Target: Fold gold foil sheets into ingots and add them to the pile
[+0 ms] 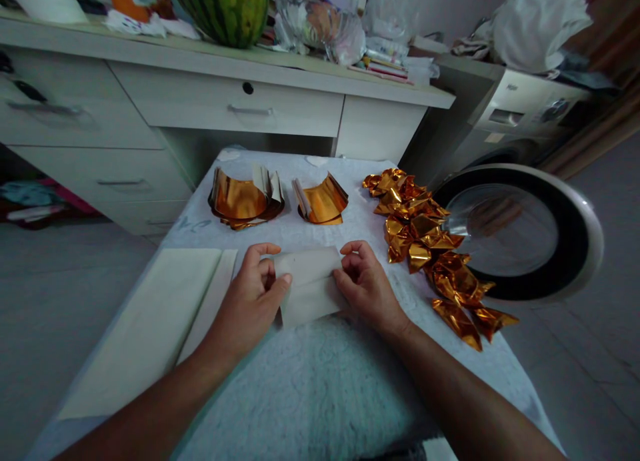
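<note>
The left hand (257, 297) and right hand (369, 289) pinch opposite ends of a creased pale sheet (309, 284), thumbs towards the near side, above the middle of the cloth-covered tabletop (195, 227). Beyond it sit a larger curved foil stack (243, 197) and, to its right, a smaller foil stack (323, 204). Crumpled-looking gold foil pieces (427, 229) trail down the right side; long pale sheets (150, 307) lie flat on the left, beside the left forearm.

"Haier" on wash. mach. (477, 124); orange pkg (124, 1) txt illegible.
</note>
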`<state>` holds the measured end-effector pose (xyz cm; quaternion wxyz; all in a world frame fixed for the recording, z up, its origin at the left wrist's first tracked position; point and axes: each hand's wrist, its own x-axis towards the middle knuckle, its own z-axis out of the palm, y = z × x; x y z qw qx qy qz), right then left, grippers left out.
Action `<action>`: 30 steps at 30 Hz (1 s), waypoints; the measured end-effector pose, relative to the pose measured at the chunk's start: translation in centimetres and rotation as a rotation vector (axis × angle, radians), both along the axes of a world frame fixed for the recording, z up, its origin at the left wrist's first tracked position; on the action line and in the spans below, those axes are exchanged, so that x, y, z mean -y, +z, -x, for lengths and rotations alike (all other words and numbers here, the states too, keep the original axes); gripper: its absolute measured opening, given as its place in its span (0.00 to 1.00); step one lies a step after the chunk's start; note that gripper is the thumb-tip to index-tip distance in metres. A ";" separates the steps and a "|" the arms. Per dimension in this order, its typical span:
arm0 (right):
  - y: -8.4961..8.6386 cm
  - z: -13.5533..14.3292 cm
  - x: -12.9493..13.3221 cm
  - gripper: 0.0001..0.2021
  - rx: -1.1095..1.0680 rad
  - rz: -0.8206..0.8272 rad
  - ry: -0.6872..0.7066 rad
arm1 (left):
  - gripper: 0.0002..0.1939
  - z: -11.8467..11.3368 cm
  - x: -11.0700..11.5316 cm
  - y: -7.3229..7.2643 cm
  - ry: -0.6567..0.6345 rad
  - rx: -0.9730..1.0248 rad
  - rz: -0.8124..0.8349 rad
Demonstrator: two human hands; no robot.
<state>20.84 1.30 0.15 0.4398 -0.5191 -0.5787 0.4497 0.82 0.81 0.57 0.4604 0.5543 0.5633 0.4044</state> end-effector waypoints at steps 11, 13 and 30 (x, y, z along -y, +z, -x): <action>0.1 0.5 0.3 0.05 0.723 -0.112 0.060 | 0.07 0.7 0.2 0.0 -0.270 -0.766 -0.281; 0.2 0.6 0.3 0.05 0.786 -0.135 0.070 | 0.09 0.5 0.3 -0.2 -0.222 -0.858 -0.399; 1.6 -3.1 -0.2 0.18 0.463 -0.086 0.385 | 0.16 -0.6 0.5 -1.0 -0.553 -0.695 -0.487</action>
